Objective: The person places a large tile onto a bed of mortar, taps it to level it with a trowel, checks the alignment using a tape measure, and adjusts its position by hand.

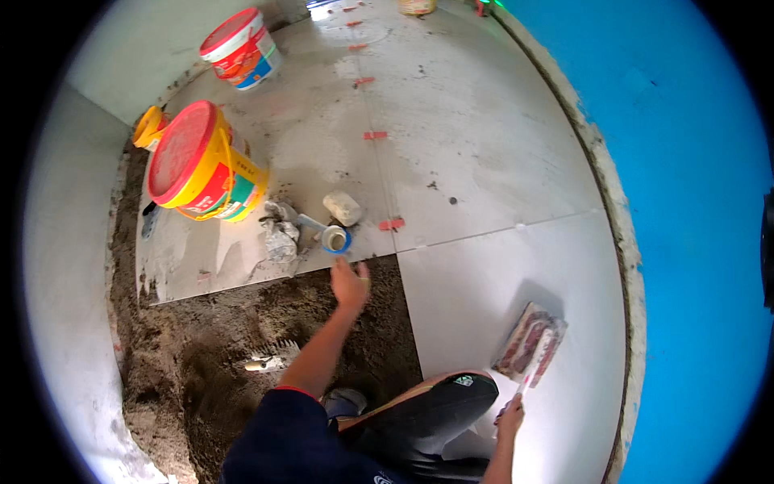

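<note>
My left hand [350,284] reaches over the soil bed, fingers apart and empty, just short of a small blue-rimmed cup [336,239] with a light handle on the laid tiles. A crumpled grey bag [280,239] and a pale rounded lump [342,208] lie beside the cup. My right hand [509,416] grips the handle of a flat rectangular tool [526,343], stained red-brown and white, whose pad rests on the pale tile [451,298] at right. A notched trowel [270,362] lies on the dark bed [193,339] left of my left forearm.
Yellow bucket with red lid [205,173], smaller yellow bucket [148,127] and red-white bucket [239,50] stand on tiles at back left. Another container [416,6] is at the far end. Red markers [375,135] line a tile joint. Grey wall [72,242] left; blue wall [693,242] right.
</note>
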The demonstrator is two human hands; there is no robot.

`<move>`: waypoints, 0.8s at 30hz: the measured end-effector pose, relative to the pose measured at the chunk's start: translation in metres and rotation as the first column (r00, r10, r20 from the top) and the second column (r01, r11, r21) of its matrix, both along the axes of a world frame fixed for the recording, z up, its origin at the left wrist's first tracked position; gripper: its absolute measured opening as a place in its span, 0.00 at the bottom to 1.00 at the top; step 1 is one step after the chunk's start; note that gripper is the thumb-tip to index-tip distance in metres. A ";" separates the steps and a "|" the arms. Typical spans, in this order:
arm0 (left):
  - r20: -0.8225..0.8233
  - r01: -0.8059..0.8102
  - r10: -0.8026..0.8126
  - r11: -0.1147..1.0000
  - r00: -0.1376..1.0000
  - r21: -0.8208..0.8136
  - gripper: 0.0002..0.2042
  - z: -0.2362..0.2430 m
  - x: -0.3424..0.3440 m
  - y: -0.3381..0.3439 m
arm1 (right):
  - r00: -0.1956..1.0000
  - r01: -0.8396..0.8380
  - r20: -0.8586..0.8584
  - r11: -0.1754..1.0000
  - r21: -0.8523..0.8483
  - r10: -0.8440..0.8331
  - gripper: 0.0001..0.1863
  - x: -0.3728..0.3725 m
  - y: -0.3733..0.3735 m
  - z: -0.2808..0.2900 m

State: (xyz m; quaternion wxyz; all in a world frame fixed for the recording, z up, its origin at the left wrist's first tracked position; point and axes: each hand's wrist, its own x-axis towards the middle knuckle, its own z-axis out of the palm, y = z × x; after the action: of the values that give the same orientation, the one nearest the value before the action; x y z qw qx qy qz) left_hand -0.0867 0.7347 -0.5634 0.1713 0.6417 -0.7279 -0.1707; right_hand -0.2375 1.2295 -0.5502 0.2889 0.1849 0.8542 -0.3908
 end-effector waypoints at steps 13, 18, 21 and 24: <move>0.036 0.325 -0.324 0.946 0.945 -0.019 0.11 -0.006 0.019 -0.044 | 0.914 -0.077 -0.326 0.894 0.441 0.240 0.22 0.054 0.015 0.059; -0.255 0.869 -0.835 0.492 0.488 0.051 0.08 0.093 -0.042 0.138 | 0.959 -0.091 -0.277 0.989 -0.116 0.056 0.37 0.041 -0.003 0.129; -0.398 0.997 -0.914 -0.061 -0.078 -0.056 0.06 0.137 -0.090 0.272 | 0.836 -0.422 -0.386 0.907 0.001 0.389 0.53 0.039 0.006 0.148; -0.462 0.906 -0.807 -0.422 -0.367 0.017 0.06 0.163 -0.125 0.372 | 0.863 -0.249 -0.480 0.959 -0.135 0.157 0.56 0.048 0.055 0.146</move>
State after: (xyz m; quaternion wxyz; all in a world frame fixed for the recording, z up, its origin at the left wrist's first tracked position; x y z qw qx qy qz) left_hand -0.2119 1.1062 -0.4004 -0.0933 -0.2448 -0.8504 -0.4563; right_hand -0.1898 1.2846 -0.4040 0.1322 -0.0340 0.8713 -0.4714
